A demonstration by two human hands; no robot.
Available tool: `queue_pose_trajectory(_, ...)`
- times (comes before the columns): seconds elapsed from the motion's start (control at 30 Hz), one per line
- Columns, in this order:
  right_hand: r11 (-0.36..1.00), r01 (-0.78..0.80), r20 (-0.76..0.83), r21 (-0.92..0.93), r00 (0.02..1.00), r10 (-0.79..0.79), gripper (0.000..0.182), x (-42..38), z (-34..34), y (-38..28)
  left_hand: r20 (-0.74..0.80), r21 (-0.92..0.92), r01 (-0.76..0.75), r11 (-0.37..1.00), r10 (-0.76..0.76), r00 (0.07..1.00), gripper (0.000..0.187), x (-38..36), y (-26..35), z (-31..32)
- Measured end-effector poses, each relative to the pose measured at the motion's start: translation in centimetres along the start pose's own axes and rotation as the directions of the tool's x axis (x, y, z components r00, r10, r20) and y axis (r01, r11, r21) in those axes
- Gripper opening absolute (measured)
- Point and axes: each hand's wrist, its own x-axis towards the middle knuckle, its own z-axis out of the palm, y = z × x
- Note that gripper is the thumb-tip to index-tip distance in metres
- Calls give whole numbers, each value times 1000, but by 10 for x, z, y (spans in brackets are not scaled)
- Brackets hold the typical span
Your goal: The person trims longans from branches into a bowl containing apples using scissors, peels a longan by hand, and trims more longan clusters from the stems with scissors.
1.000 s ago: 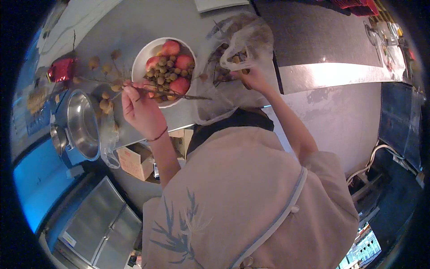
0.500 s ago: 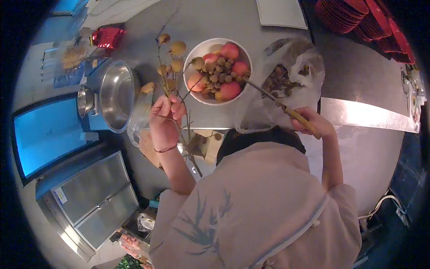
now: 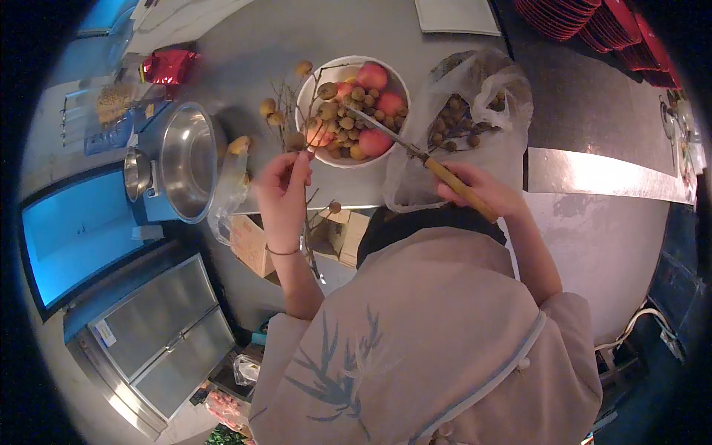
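Note:
My left hand (image 3: 284, 199) is closed on a thin brown branch (image 3: 308, 252) with several round tan fruits, held at the left side of a white bowl (image 3: 302, 111). In my right hand (image 3: 478, 189) is a long tool with a wooden handle (image 3: 463, 191) and metal blades; its tip lies over the bowl. Red-pink fruits (image 3: 372, 76) and many small brown round fruits (image 3: 347, 124) fill the bowl. Right of it, a clear plastic bag (image 3: 411, 174) contains more brown fruits on stems (image 3: 452, 122).
A metal basin (image 3: 189, 159) stands on the left, with a red packet (image 3: 169, 67) behind it. An open cardboard box (image 3: 248, 241) is below the counter edge. At the top right are stacked red baskets (image 3: 556, 16), and a white board (image 3: 457, 15) lies at the back.
The tool in my right hand has moved left and up, bringing its tip over the bowl's fruits. My left hand has shifted slightly right, and the branch's fruits have moved with it.

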Motion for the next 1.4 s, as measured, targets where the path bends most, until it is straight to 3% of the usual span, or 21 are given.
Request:
queue_pose_trajectory(0.23,999,2,-51,-36,999,-4,29,-2,0,-4,-128,315,-81,946,126,984,16,-3,-7,2)
queue_pose_trajectory(0.3,1000,-27,-69,-11,997,26,41,-2,0,-4,-139,290,-92,953,137,981,16,-3,-6,2)
queue_pose_trajectory(0.43,992,-87,-79,90,992,94,39,-3,2,-3,-101,187,-38,982,58,993,14,-3,-7,1)
queue_pose_trajectory(0.5,975,-150,-39,163,987,159,38,-5,1,-10,-104,248,-58,967,87,991,14,-2,-8,2)
queue_pose_trajectory(0.6,991,-120,-51,65,991,124,29,-4,4,-16,-77,404,-198,893,249,965,12,-1,-12,5)
queue_pose_trajectory(0.7,955,80,-152,-285,980,-128,31,-4,3,-24,-13,503,-294,812,348,937,11,-3,-2,8)
queue_pose_trajectory(0.8,945,42,-64,-325,996,-66,35,5,-2,-31,55,526,-350,775,380,923,9,-3,-1,8)
queue_pose_trajectory(0.9,972,-2,-39,-235,999,-8,33,11,1,-36,99,527,-356,772,360,928,10,-2,-1,9)
queue_pose_trajectory(1.03,996,-30,98,88,995,21,31,23,-3,-8,146,543,-363,758,340,929,10,-4,4,7)
queue_pose_trajectory(1.13,985,-100,150,137,985,79,32,20,0,-20,160,539,-305,785,260,952,11,-5,6,5)
queue_pose_trajectory(1.23,979,-139,167,147,979,114,35,16,0,-33,180,593,-352,724,307,935,11,-7,12,4)
queue_pose_trajectory(1.33,979,-157,171,129,976,134,37,13,0,-36,156,601,-261,756,209,965,12,-6,9,4)
queue_pose_trajectory(1.4,975,-182,193,128,969,156,38,13,-2,-35,169,621,-305,722,256,952,13,-6,9,4)
